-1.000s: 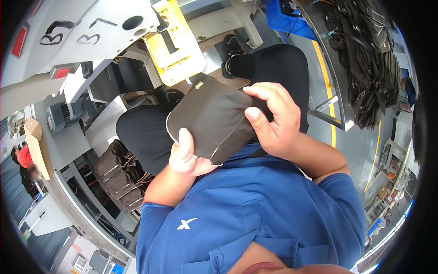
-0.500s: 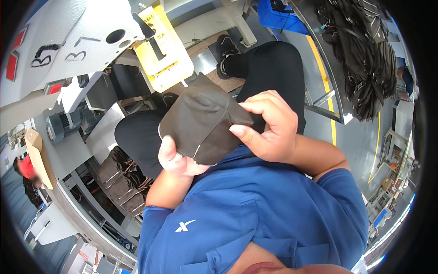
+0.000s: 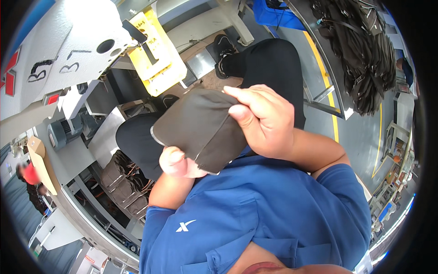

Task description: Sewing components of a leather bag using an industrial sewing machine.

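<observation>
A dark brown sewn fabric piece [image 3: 198, 121], crossed by a seam, is held between my two hands above my lap. Pale zigzag stitching shows along its left edge and at its lower corner. My left hand [image 3: 180, 163] grips the lower left edge, thumb on top and the other fingers hidden beneath the cloth. At the upper right, my right hand [image 3: 267, 121] pinches the fabric between thumb and forefinger, gathering small folds there.
A white machine housing [image 3: 68, 50] with a yellow plate [image 3: 157, 55] stands at the upper left. Dark fabric pieces [image 3: 367, 59] lie heaped on the right-hand table; more cloth pieces [image 3: 121, 180] sit at lower left. A blue bin [image 3: 278, 16] is at the back.
The fabric has been turned and spread flatter, its left edge shifting left and down. My right hand has moved slightly left and up, its fingers now closer together.
</observation>
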Available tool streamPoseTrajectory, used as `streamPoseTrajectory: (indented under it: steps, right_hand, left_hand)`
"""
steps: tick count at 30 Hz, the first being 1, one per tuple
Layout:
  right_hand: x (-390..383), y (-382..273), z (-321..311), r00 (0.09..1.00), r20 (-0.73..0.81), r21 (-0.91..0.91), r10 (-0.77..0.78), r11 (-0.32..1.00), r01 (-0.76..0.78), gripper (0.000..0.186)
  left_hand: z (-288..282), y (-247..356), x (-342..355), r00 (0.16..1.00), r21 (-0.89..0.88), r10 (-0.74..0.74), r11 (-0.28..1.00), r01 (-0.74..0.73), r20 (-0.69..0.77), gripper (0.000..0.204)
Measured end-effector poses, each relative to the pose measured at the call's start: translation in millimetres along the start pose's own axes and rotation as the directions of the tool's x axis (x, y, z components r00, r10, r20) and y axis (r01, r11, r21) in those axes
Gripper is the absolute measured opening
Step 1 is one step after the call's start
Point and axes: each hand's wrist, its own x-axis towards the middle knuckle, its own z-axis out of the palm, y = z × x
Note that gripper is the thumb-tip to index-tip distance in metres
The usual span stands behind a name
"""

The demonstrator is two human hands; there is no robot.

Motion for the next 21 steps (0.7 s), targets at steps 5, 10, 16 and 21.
streamPoseTrajectory:
  steps: [5, 10, 16, 21]
  right_hand:
    - [5, 6, -8, 0.925, 0.002, 0.474, 0.38, 0.814, -0.335, 0.024]
    - [12, 0, -18, 0.996, 0.016, 0.081, -0.084, 0.993, 0.082, 0.049]
    - [8, -13, -16, 0.959, -0.079, -0.077, -0.271, 0.961, 0.265, 0.056]
    - [1, -17, -20, 0.96, -0.016, -0.089, -0.278, 0.957, 0.276, 0.04]
  left_hand:
    - [-10, 12, -13, 0.977, -0.154, 0.183, 0.974, -0.164, 0.114, 0.11]
    - [-14, 9, -9, 0.993, -0.096, 0.079, 0.993, -0.07, 0.086, 0.109]
    - [-9, 6, -4, 0.984, 0.028, 0.097, 0.994, -0.103, 0.152, 0.111]
    - [-5, -2, -12, 0.988, 0.194, 0.14, 0.97, -0.149, 0.057, 0.097]
